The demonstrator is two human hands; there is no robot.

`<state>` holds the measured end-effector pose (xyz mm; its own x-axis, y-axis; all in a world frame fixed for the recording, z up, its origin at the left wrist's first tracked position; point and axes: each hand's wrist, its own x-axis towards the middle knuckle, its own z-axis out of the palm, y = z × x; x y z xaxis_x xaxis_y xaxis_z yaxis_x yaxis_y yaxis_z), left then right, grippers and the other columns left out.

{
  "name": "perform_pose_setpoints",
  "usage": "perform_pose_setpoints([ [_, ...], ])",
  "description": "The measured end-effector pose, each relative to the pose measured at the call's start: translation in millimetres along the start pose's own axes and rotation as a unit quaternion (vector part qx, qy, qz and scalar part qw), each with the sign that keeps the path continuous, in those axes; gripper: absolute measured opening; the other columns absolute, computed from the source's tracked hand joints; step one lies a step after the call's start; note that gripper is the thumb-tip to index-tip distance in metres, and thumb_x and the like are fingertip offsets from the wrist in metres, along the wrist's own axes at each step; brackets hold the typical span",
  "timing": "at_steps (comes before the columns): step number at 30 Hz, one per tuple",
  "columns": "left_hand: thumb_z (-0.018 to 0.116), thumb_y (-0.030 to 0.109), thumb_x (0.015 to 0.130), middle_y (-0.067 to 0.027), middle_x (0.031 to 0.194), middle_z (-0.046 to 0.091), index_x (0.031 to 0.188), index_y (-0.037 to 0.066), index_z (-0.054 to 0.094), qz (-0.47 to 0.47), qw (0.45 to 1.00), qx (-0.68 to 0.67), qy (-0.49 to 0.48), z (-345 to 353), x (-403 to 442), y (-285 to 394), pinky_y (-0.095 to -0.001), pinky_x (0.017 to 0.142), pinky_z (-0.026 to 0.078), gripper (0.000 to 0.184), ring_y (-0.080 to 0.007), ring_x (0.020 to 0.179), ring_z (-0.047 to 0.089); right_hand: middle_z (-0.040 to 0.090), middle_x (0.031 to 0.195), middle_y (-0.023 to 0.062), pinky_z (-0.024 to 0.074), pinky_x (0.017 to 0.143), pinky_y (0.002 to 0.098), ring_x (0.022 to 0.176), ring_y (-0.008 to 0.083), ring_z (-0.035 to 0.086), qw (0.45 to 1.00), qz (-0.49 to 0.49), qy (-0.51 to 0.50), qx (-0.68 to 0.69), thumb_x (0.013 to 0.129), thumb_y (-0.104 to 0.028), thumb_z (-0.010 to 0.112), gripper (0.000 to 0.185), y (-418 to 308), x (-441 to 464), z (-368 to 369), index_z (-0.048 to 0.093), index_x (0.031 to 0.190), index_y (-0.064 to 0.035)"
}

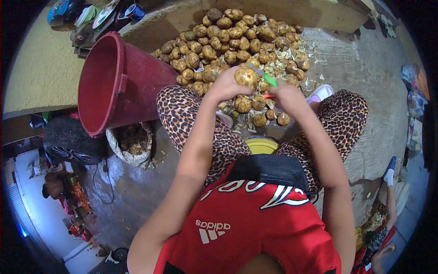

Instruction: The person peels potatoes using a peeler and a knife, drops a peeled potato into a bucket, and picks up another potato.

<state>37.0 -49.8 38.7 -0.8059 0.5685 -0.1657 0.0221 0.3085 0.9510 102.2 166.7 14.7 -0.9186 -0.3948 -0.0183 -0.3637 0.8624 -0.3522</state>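
In front of my knees, my left hand [226, 85] is wrapped round a brown, round tuber [246, 78]. My right hand [287, 95] grips a knife [269, 79] with a green and orange handle; its blade lies at the tuber's upper right edge. Behind both hands spreads a large heap of similar tubers [219, 41], with pale peelings [283, 57] scattered over its right side. Several more tubers [242, 104] lie on the floor just below my hands.
A red bucket [146, 73] lies tilted at the left, beside a white sack [130, 157] and a tyre [73, 141]. A yellow container [261, 145] stands between my legs. Other people's legs and arms [390, 196] show at the lower right.
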Motion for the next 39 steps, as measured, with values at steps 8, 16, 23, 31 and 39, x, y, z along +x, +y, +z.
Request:
perform_pose_setpoints([
  [8, 0.074, 0.006, 0.056, -0.0022, 0.087, 0.060, 0.096, 0.002, 0.055, -0.030, 0.997, -0.064, 0.030, -9, 3, -7, -0.0258, 0.073, 0.046, 0.045, -0.0108, 0.078, 0.056, 0.052, 0.085, 0.0141, 0.0456, 0.063, 0.0418, 0.074, 0.0339, 0.056, 0.996, -0.022, 0.027, 0.084, 0.069, -0.012, 0.063, 0.014, 1, -1, -19, 0.058, 0.082, -0.0090],
  [16, 0.075, 0.013, 0.054, -0.0054, 0.081, 0.061, 0.091, 0.001, 0.055, -0.007, 1.000, 0.016, 0.007, -6, 11, -22, -0.0273, 0.069, 0.046, 0.044, -0.0131, 0.075, 0.056, 0.050, 0.080, 0.0133, 0.0452, 0.056, 0.0414, 0.065, 0.0321, 0.055, 0.993, -0.090, -0.014, 0.081, 0.065, -0.009, 0.062, 0.016, -22, -7, -12, 0.058, 0.080, -0.0104],
  [23, 0.073, 0.012, 0.056, -0.0042, 0.081, 0.062, 0.090, 0.002, 0.055, -0.010, 1.000, -0.013, 0.010, -1, 14, -16, -0.0268, 0.068, 0.046, 0.039, -0.0116, 0.072, 0.056, 0.050, 0.078, 0.0141, 0.0453, 0.055, 0.0420, 0.062, 0.0315, 0.056, 0.996, -0.083, 0.012, 0.033, 0.068, -0.011, 0.060, 0.012, -9, 0, -3, 0.059, 0.081, -0.0120],
  [31, 0.069, 0.008, 0.059, -0.0041, 0.078, 0.062, 0.086, 0.001, 0.059, -0.035, 0.998, -0.050, -0.013, -4, 10, 6, -0.0255, 0.067, 0.045, 0.029, -0.0105, 0.070, 0.057, 0.050, 0.078, 0.0143, 0.0470, 0.057, 0.0415, 0.065, 0.0310, 0.057, 0.998, -0.060, 0.014, 0.013, 0.073, -0.013, 0.056, 0.011, -4, 8, 4, 0.060, 0.083, -0.0141],
  [39, 0.067, 0.012, 0.062, -0.0064, 0.080, 0.063, 0.089, -0.001, 0.059, -0.021, 0.972, 0.199, 0.123, 2, 9, -11, -0.0262, 0.069, 0.046, 0.031, -0.0128, 0.073, 0.058, 0.050, 0.078, 0.0139, 0.0466, 0.058, 0.0405, 0.069, 0.0307, 0.057, 0.996, -0.057, 0.033, 0.053, 0.072, -0.011, 0.059, 0.013, -12, 7, 18, 0.061, 0.085, -0.0133],
])
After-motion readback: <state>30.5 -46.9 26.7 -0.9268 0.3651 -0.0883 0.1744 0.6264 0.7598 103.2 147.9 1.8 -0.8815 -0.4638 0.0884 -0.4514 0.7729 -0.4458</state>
